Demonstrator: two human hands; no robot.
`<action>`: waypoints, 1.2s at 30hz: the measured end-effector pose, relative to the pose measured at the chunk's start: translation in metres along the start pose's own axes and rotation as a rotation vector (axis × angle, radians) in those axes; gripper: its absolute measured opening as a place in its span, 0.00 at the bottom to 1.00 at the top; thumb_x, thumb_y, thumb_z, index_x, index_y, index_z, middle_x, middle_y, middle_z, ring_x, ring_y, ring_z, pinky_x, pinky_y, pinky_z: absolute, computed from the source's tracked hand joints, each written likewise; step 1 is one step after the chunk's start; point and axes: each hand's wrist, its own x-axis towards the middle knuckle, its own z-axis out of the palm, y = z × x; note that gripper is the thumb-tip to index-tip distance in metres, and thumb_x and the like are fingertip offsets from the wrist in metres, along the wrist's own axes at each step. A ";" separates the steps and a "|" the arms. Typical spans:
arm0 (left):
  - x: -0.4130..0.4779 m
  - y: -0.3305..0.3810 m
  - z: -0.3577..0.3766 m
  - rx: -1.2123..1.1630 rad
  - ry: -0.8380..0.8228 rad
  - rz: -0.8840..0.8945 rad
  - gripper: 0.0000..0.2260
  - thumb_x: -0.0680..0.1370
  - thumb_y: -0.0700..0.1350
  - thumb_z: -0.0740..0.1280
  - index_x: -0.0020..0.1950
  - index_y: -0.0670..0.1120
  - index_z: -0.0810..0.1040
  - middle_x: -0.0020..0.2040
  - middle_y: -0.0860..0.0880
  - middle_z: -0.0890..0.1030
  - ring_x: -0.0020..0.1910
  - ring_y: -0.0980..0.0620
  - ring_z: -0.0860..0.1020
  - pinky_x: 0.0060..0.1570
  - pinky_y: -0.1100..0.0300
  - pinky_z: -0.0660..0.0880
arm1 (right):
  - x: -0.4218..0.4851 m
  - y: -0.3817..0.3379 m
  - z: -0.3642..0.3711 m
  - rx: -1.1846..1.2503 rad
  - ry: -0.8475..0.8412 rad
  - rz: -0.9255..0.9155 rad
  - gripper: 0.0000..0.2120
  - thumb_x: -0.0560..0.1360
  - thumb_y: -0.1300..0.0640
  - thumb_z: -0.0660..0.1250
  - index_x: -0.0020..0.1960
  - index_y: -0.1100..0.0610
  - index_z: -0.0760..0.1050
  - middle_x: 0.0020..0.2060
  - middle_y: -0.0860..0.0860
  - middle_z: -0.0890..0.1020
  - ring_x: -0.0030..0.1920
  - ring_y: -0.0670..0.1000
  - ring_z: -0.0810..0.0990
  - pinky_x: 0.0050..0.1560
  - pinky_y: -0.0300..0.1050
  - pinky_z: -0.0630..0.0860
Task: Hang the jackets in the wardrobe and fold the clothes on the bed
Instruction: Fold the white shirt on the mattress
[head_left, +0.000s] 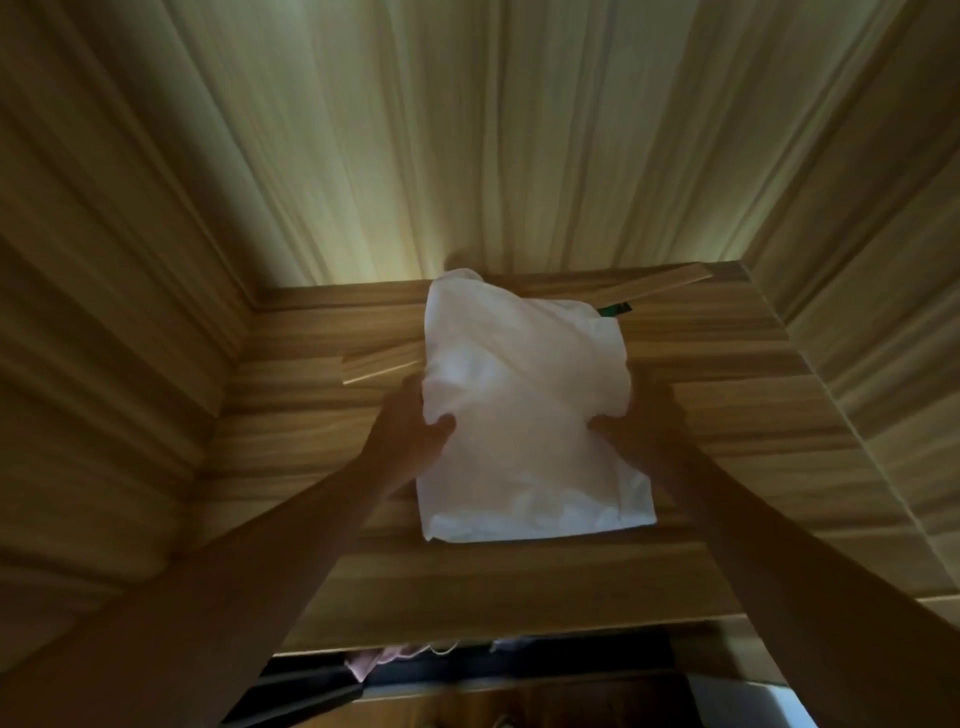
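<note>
From my feed I am looking into a wooden compartment, down onto its shelf. The folded white garment sits about midway between the shelf's left and right edges. Its long axis runs from the shelf's front edge toward the back edge, and the far end is skewed a little to the left. The near end is a straight, flat fold, roughly parallel to the front edge and set back from it. The far end is rounded and bunched and reaches the back edge, just under the back panel. I cannot tell whether the far end rests on the shelf or is lifted.

My left hand grips the garment's left edge at mid-length, with the thumb laid over the top of the cloth and the fingers out of sight beneath it. My right hand holds the right edge opposite. It is in shadow, but the thumb presses onto the fabric and the hand wraps round the side.

A wooden strip lies aslant near the back right corner, and another wooden slat pokes out from under the garment toward the left edge. A small green item shows at the garment's far right side. Below the front edge, pink cloth hangs in the dark space underneath.
</note>
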 end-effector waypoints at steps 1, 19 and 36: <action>0.007 0.001 0.004 0.111 0.060 0.057 0.30 0.78 0.54 0.66 0.78 0.54 0.61 0.74 0.47 0.67 0.72 0.44 0.68 0.64 0.47 0.74 | 0.002 -0.007 0.006 -0.198 0.078 -0.080 0.42 0.76 0.40 0.69 0.82 0.48 0.52 0.78 0.56 0.61 0.77 0.63 0.61 0.74 0.64 0.64; 0.119 0.026 0.088 0.594 0.123 0.387 0.31 0.83 0.64 0.49 0.82 0.58 0.41 0.82 0.41 0.37 0.81 0.39 0.38 0.78 0.40 0.46 | 0.089 0.005 0.041 -0.722 0.081 -0.408 0.35 0.78 0.26 0.38 0.81 0.37 0.36 0.83 0.50 0.41 0.82 0.58 0.40 0.77 0.70 0.42; 0.161 0.154 0.226 0.618 0.008 0.498 0.34 0.80 0.67 0.47 0.82 0.57 0.41 0.81 0.38 0.35 0.80 0.36 0.38 0.77 0.39 0.43 | 0.123 0.109 -0.093 -0.763 0.179 -0.114 0.37 0.74 0.24 0.33 0.80 0.35 0.35 0.83 0.50 0.48 0.82 0.58 0.47 0.77 0.67 0.50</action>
